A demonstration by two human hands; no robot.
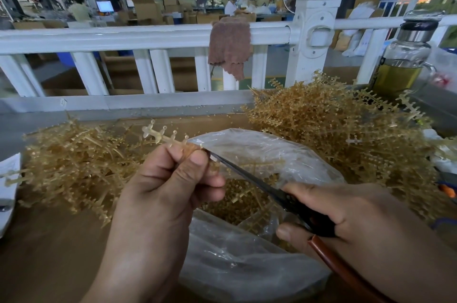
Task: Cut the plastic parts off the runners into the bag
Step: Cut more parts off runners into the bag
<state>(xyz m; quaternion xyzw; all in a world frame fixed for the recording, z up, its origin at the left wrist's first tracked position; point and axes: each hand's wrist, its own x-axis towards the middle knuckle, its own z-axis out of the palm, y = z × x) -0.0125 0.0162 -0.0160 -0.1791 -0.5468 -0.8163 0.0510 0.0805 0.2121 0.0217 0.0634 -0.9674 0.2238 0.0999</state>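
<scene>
The left hand (pixel 170 179) pinches one runner (pixel 160 133) between thumb and curled fingers, holding it over the mouth of the clear bag (pixel 259 152), its free end pointing to ten o'clock. The right hand (pixel 346 216) is clamped round the black handles of one pair of scissors (pixel 259 185), the tip meeting the runner just past the left fingertips.

I'd say the job is somewhere in the middle. The bag already holds a good layer of cut parts (pixel 235 194). The heap (pixel 74 161) on the bench (pixel 49 253) at nine o'clock looks like stripped runners, and the bigger heap (pixel 333 117) at two o'clock looks uncut.

Count: one bag, two heaps far too tangled to number, and four small parts showing on the held runner.
</scene>
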